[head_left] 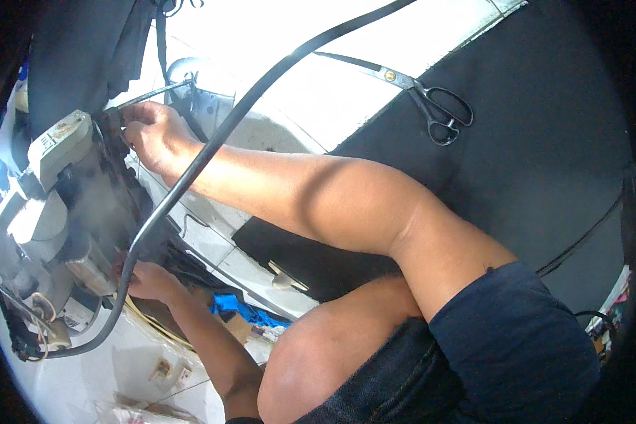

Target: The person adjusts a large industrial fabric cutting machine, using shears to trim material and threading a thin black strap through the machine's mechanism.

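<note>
A worn, pale machine (54, 212) with dark, frayed-looking material (120, 169) along its right side stands at my left. At the upper end of that side, my right hand (155, 134) has its fingers curled and pinched together. What lies between them is too dark to make out. Lower down, my left hand (152, 280) reaches to the same side of the machine, its fingertips lost in shadow and against the dark edge. A thin metal rod (155, 93) runs just above my right hand. In front of my right forearm passes a thick black cable (226, 127).
Large metal scissors (420, 92) lie partly on a black cloth (544, 120) at the upper right, partly over white tiles (304, 92). Bright blue material (244, 309) lies beyond my left forearm. My bent knee (311, 353) fills the lower middle.
</note>
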Demonstrator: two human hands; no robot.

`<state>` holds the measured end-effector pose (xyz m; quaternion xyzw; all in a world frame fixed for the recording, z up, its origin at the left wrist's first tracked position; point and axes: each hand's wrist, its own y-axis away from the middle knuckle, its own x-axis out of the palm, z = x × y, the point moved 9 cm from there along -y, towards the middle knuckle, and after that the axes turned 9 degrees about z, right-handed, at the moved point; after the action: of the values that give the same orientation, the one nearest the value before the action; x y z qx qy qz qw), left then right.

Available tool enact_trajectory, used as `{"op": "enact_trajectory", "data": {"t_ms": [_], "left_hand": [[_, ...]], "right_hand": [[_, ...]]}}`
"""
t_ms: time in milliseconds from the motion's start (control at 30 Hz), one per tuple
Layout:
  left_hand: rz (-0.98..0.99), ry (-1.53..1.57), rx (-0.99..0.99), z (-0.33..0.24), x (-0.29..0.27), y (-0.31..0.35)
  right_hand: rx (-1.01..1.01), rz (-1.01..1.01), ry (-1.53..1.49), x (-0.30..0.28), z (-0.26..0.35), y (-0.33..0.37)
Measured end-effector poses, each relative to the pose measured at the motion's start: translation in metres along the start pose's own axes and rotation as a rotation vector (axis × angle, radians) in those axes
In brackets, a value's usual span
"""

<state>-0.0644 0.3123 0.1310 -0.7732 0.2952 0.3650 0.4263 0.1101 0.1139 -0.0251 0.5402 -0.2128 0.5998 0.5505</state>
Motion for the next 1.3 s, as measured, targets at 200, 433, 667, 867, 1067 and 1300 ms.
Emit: {"op": "enact_trajectory", "data": {"t_ms": [200, 433, 667, 867, 1067, 1300], "left_hand": [[0.003, -0.069, -0.222, 0.028, -0.014, -0.019], [0.323, 0.059, -0.121, 0.071, 0.01, -0.053], [0.449, -0.039, 0.075, 0.098, 0.028, -0.063], [0.422, -0.111, 0.097, 0.1, 0.026, -0.064], [0.415, -0.053, 0.067, 0.09, 0.032, -0.056], [0.414, -0.111, 0.158, 0.056, 0.046, -0.045]], "right_hand": [[-0.085, 0.085, 0.091, -0.003, 0.01, 0.002], [-0.029, 0.088, 0.205, -0.002, 0.003, -0.007], [-0.113, 0.022, 0.205, -0.005, 0.009, -0.005], [-0.106, 0.03, 0.134, -0.005, 0.0, -0.011], [-0.124, 0.021, 0.118, -0.001, 0.0, -0.017], [-0.212, 0.124, 0.024, 0.003, -0.004, -0.027]]}}
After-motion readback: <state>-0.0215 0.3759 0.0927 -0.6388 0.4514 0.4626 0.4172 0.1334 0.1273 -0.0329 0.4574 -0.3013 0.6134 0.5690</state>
